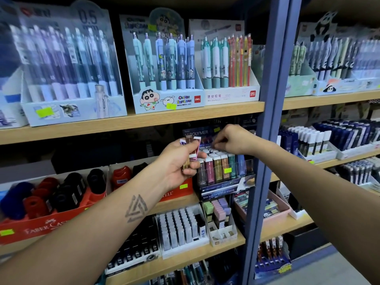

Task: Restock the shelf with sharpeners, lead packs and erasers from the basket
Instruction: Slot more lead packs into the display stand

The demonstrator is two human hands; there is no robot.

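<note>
Head view: a person at a stationery shelf (131, 122), both arms reaching to its middle board near the blue upright (265, 140).
Left hand (178, 161): fingers clamped on a small bundle of lead packs (192, 150), held upright just in front of the display rack (224, 167).
Right hand (232, 138): fingers drawn together in a pinch over the top of the rack's rear rows; whether a pack sits between them cannot be told (the fingertips are hidden by the hand itself).
Display rack: stands at the right end of the middle board, against the upright; its front rows look nearly full of packs in several colours.
Sharpeners (61, 194): in red trays (41, 227) toward the left end of the same board, well stocked.
Erasers (218, 208): in a small box on the board below, toward its right end; some front compartments look bare.
Basket: not in view.
Progress (a judgement): lead packs under way, several yet to place from the left hand. Sharpeners appear done; erasers may need topping up. The remainder in the basket cannot be judged.
</note>
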